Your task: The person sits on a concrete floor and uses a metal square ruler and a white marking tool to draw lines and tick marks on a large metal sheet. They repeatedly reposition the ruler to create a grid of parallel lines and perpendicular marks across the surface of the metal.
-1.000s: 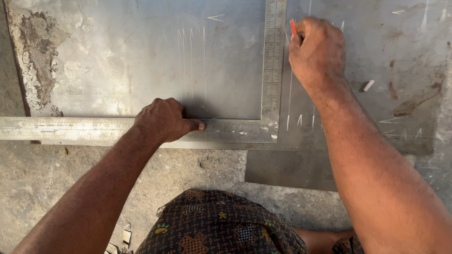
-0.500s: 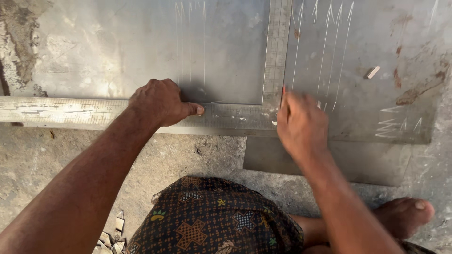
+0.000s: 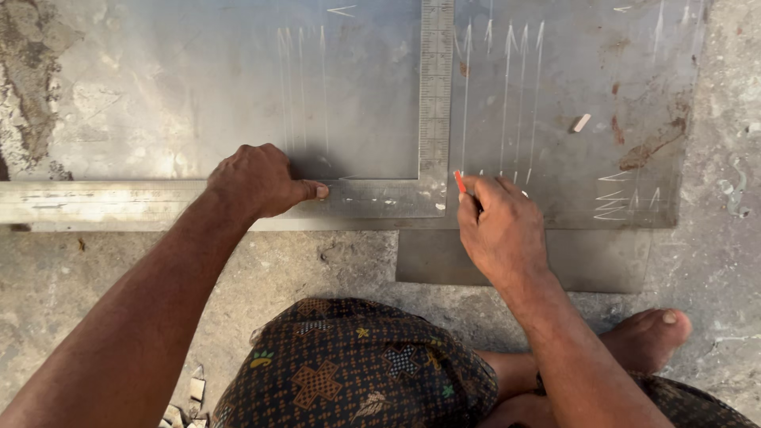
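Plainly, the steel square (image 3: 435,103) lies flat on the grey metal sheet (image 3: 158,103), its long arm running left and its ruled blade pointing away from the person. The left hand (image 3: 258,181) presses down on the long arm, fingers curled over it. The right hand (image 3: 499,230), just right of the square's corner, pinches a thin red-tipped marker (image 3: 459,181) at the blade's edge. The square looks stiff, light and apt to slide on smooth metal, so firm downward pressure near the corner suits it. Right of the blade, scratched lines and a small chalk piece (image 3: 581,123) lie on open sheet; the near edge of the sheet runs just below the square.
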